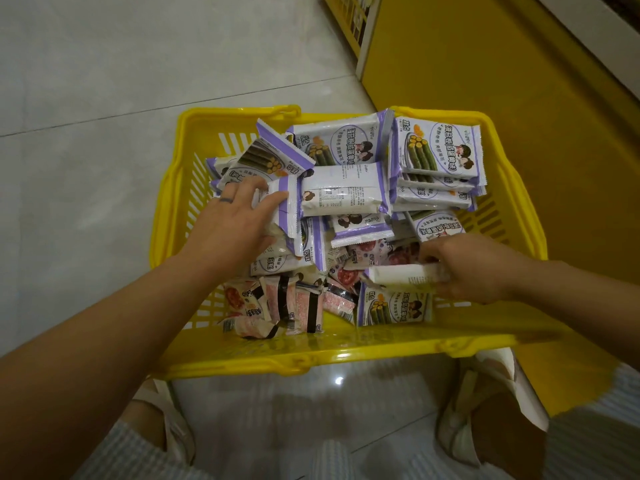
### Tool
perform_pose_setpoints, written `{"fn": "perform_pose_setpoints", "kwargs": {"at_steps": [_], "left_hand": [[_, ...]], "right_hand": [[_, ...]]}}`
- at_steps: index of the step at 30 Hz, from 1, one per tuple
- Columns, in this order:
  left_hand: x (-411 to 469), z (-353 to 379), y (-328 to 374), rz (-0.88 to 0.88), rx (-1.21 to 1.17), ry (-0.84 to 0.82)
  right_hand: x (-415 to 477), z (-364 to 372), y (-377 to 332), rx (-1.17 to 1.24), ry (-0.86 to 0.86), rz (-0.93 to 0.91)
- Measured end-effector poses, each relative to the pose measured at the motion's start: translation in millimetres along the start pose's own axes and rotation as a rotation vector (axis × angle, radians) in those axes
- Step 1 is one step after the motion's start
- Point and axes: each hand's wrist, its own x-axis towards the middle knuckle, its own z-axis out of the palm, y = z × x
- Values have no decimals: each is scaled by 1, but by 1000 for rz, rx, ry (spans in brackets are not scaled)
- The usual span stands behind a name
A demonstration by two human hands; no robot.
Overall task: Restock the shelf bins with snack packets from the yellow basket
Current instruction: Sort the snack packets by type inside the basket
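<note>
The basket (311, 355) sat on the floor (104, 81) in the middle of the frame. It was heaped with purple packets (343, 192) toward the top and pink packets (298, 306) at lower left. Left of centre, the left hand (228, 226) curled round a few purple packets. At right, the right hand (474, 268) pinched one white packet (398, 273).
</note>
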Motion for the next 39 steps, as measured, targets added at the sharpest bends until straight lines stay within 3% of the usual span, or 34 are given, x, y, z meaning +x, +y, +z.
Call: {"fn": "perform_pose_setpoints", "kwargs": {"at_steps": [3,9,13,18,22,28,34,39], "left_hand": [[1,0,0,-7,-4,-7],[1,3,-2,1,-9,-3],[1,3,-2,-2,-1,-6],[1,3,-2,1,-1,-4],[2,2,-1,-1,-5,-10],[0,2,-1,1,2,-12],[0,1,0,-9,4,-14],[0,2,0,-4,6,-5]], "right_hand": [[6,7,0,127,-133,52],[2,13,13,242,-190,30],[5,20,4,151,-248,37],[8,12,6,63,-122,52],[9,15,0,163,-251,-33],[25,53,-12,-10,-322,-73],[54,61,-24,126,-426,-63],[61,66,-29,-45,-354,-89]]}}
